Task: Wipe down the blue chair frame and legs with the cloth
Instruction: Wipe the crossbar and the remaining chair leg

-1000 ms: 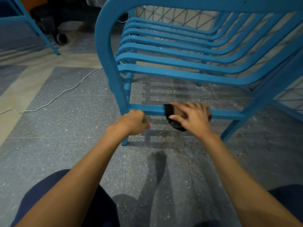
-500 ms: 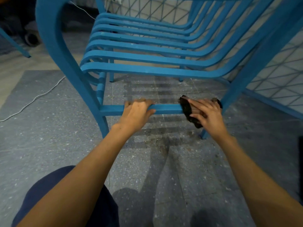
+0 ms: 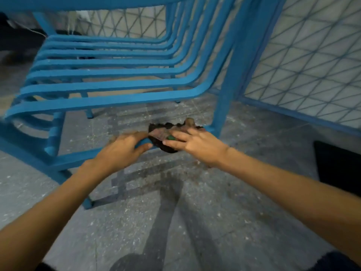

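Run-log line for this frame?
left hand: grips lower crossbar of blue metal slatted chair | right hand: presses dark crumpled cloth onto crossbar near leg

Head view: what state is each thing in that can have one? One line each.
blue chair: standing on the floor, not lifted.
lower crossbar: gripped by the left hand, with the cloth at its right end.
cloth: dark and crumpled, wrapped over the crossbar.
left hand: fingers curled round the crossbar.
right hand: fingers spread fairly straight, pressing on the cloth.
floor: speckled grey, with dirt specks beneath the chair.
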A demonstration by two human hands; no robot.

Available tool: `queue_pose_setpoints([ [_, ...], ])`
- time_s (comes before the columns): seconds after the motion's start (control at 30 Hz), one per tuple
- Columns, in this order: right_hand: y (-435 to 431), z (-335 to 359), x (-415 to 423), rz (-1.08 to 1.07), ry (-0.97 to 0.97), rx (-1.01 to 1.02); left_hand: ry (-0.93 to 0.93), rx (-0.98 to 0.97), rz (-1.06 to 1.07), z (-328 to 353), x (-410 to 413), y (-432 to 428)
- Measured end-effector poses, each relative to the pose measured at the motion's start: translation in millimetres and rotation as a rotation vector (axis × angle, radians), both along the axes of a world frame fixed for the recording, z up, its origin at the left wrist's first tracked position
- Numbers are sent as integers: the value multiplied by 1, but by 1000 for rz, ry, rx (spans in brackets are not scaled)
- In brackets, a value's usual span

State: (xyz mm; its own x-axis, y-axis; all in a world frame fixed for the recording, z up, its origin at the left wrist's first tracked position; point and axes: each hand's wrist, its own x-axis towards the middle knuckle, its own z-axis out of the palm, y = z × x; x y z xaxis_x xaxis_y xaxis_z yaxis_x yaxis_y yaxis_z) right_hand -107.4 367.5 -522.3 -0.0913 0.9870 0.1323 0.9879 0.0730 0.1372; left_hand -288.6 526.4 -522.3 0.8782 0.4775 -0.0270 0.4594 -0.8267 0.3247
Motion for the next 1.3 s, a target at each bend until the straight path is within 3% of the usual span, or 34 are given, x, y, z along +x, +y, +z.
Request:
queue_pose_setpoints([
  [0.1, -45, 13, 42, -110, 201, -2, 75, 48, -168, 2, 52, -11],
  [0.27, -107, -7, 63, -413, 628, 393, 68, 8, -352, -11, 135, -37],
  [0.4, -117, -37, 74, -790, 1000, 715, 49, 14, -404, -18, 152, -37],
  [0.57, -69, -41, 64, -512, 1242, 788, -37, 140, -407, -29, 150, -37],
  [0.67, -35, -55, 62, -377, 1283, 802, -86, 132, -407, -32, 153, -38],
  [0.8, -28, -99, 86, -401, 1285, 730, -83, 161, -396, -33, 155, -37],
  [1.0, -45, -167, 93, -541, 1490, 484, -94, 143, -406, -32, 154, -38],
  [1.1, -41, -148, 94, -510, 1554, 536, -91, 151, -401, -31, 156, -40],
  [1.3, -15, -63, 89, -202, 1546, 813, -116, 143, -403, -33, 156, -39],
])
